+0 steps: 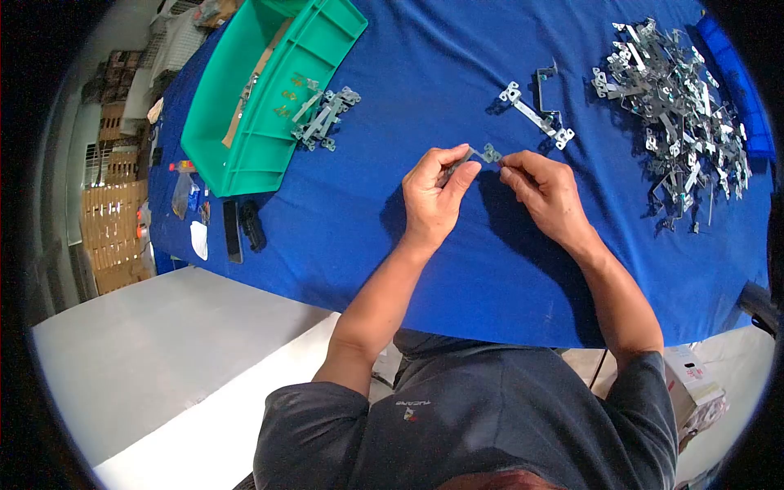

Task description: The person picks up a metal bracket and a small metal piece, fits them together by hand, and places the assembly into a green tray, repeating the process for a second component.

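My left hand point(433, 196) is closed around a thin metal bracket, thumb against fingers. The bracket's flat, holed end point(491, 153) sticks out toward the right, while the rest is mostly hidden by the fingers. My right hand point(545, 194) is pinched at that same end, its fingertips on the bracket's edge. Just beyond the hands, a long metal bracket point(535, 117) with holed plates at both ends lies on the blue cloth. Beside it is another bent bracket point(549, 94), seen edge-on.
A large heap of metal brackets point(682, 114) covers the right side of the blue cloth point(425, 65). At left stands a green bin point(261, 155), with a small bracket pile point(327, 118) against it. A black phone-like slab point(232, 231) lies near the front edge. A blue bin point(739, 90) borders the heap.
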Tool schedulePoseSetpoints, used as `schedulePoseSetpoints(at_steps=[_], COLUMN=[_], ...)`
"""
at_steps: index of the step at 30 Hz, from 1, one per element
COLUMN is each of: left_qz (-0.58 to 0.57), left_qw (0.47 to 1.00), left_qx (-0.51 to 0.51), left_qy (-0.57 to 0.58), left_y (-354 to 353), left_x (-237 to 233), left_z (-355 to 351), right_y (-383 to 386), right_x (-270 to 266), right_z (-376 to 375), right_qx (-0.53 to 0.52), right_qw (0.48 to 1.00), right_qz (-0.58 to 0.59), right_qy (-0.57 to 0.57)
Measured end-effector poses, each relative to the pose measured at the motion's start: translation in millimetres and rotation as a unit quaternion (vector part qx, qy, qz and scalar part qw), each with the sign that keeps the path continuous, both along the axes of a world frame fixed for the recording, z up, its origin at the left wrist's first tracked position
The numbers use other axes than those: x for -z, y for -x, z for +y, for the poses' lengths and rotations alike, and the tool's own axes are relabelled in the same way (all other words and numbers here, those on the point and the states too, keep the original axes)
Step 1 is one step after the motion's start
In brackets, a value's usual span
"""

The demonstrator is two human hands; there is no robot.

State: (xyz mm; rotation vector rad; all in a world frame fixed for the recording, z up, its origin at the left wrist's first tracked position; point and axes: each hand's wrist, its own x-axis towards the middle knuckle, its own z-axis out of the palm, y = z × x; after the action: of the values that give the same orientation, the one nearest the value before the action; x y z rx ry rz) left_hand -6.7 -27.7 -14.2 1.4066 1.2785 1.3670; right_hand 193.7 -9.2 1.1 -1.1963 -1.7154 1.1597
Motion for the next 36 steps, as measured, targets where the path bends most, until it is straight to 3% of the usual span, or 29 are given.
schedulePoseSetpoints(at_steps=[6, 12, 15, 18, 21, 22, 25, 26, 32, 36], left_qz=[0.032, 0.115, 0.162, 0.171, 0.179, 0.182, 0.021, 0.009, -0.001, 0.041], left_qw=[0.999, 0.993, 0.983, 0.98, 0.978, 0.977, 0.999, 1.0, 1.0, 0.999], left_qx=[-0.002, 0.004, 0.026, 0.033, 0.029, 0.028, -0.016, -0.001, 0.011, 0.011], left_qy=[0.015, -0.041, -0.084, -0.095, -0.105, -0.111, -0.021, -0.008, 0.017, 0.016], left_y=[1, -4, -4, -5, -3, -2, -4, 0, 0, 1], left_x=[2, -6, -7, -8, -8, -6, 1, 1, 3, 3], left_z=[0, 2, 3, 3, 4, 4, 1, 0, 1, 0], right_y=[1, 3, 2, 1, 2, 0, -1, -1, 0, 0], right_x=[6, -4, -3, 5, 8, 7, -3, 2, -4, 3], right_z=[2, -2, 0, 1, 4, 3, 1, 2, 1, 0], right_qx=[0.0, 0.038, 0.008, 0.02, 0.081, 0.096, 0.043, 0.03, 0.002, 0.007], right_qw=[0.999, 0.994, 0.997, 0.993, 0.989, 0.991, 0.994, 0.999, 0.998, 0.998], right_qz=[-0.016, 0.058, 0.044, -0.008, 0.072, 0.093, 0.056, 0.029, -0.04, -0.025], right_qy=[-0.046, 0.081, 0.065, -0.112, -0.102, -0.012, 0.087, 0.03, -0.044, -0.055])
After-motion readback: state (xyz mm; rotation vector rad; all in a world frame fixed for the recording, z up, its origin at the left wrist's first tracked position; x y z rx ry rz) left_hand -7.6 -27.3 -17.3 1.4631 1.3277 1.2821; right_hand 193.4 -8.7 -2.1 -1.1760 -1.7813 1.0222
